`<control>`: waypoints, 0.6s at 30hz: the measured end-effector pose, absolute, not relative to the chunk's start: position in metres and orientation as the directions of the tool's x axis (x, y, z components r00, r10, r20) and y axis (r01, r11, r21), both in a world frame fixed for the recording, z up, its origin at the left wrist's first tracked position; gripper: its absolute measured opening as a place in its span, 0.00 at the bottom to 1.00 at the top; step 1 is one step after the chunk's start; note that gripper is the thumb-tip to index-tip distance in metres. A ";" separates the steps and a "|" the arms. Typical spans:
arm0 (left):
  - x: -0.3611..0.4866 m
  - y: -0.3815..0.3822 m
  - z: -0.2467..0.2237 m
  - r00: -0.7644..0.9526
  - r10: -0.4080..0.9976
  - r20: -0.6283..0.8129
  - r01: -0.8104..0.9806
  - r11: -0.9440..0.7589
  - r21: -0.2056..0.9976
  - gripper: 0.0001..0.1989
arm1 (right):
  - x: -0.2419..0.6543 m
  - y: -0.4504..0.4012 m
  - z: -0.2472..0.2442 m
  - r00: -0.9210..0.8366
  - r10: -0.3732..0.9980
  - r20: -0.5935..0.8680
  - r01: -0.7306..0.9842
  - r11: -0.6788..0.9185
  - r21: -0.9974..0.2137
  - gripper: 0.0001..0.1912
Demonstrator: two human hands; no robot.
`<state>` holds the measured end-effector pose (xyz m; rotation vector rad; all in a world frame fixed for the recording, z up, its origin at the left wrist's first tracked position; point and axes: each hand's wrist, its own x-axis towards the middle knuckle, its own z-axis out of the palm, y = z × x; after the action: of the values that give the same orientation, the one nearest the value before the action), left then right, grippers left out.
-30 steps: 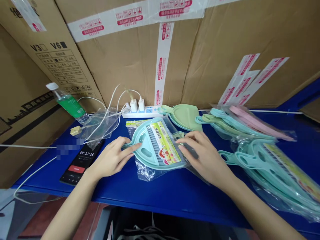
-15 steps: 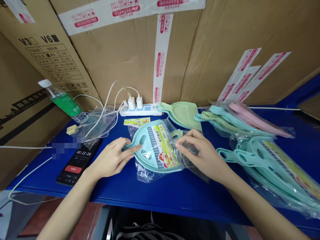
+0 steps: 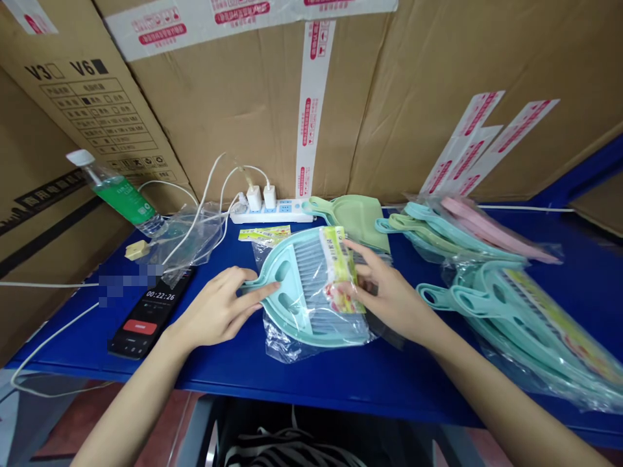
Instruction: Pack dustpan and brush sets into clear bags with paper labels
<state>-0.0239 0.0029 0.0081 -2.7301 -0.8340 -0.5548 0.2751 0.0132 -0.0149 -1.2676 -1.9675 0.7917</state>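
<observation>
A light-blue dustpan with a grey-bristled hand brush (image 3: 311, 285) lies in front of me, clear plastic wrapping (image 3: 287, 344) beneath and around it. My left hand (image 3: 224, 301) grips the handle end, the index finger stretched over the brush's light-blue head. Across the bristles lies a yellow-green printed label card (image 3: 341, 269). At its right side my right hand (image 3: 389, 288) pinches the card; plastic film partly hides the fingertips.
Behind is a green dustpan (image 3: 360, 220) beside a white power strip (image 3: 272, 213). Wrapped dustpan sets (image 3: 516, 318) pile up at right. Left are a phone (image 3: 150, 311), a bottle (image 3: 117, 194), cables and loose label cards (image 3: 264, 233). Cardboard boxes (image 3: 243, 110) wall the back.
The label card has shifted right across the bristles with my right hand, baring more grey bristles. It now looks bent and turned. My left hand keeps its place on the handle.
</observation>
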 end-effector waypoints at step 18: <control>-0.113 -0.054 0.013 0.441 0.747 0.497 0.869 -0.494 -0.029 0.19 | 0.214 0.116 0.018 -0.521 0.846 0.118 0.703 0.503 -0.502 0.26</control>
<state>-0.1126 -0.0540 0.0129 -2.4157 -1.3937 -0.6214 0.2143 0.1158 0.0178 -1.2914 -2.4013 0.5674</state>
